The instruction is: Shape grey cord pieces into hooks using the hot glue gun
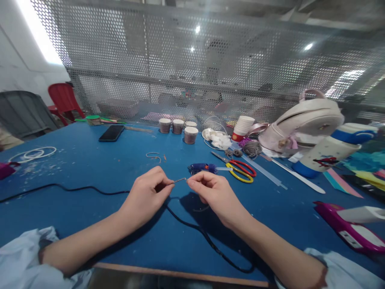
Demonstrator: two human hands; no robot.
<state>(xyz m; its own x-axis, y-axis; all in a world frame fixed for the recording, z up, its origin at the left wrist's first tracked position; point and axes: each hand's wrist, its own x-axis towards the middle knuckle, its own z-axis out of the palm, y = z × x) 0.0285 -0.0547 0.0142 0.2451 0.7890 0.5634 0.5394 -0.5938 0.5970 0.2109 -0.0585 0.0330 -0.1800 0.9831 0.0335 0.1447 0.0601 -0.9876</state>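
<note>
A short, thin grey twisted strand (180,180) stretches between my fingertips, just above the blue table. My left hand (147,192) pinches one end between thumb and forefinger. At the other end, the thumb and fingertips of my right hand (215,192) are pressed together. Beyond the right hand lies what looks like a dark blue glue gun (202,167) with a clear stick at its end. Beside that rest scissors (240,169) with red and yellow handles. A black cord (192,225) runs under both hands. A curled pale string (154,155) lies farther forward.
Several small tubs (190,136) and a phone (111,133) stand or lie toward the back. On the right are stacked paper cups (243,126), grey yarn (252,149), a pale bag (300,120), a bottle (327,154) and a magenta tool (350,226). White cord loops (39,150) lie left.
</note>
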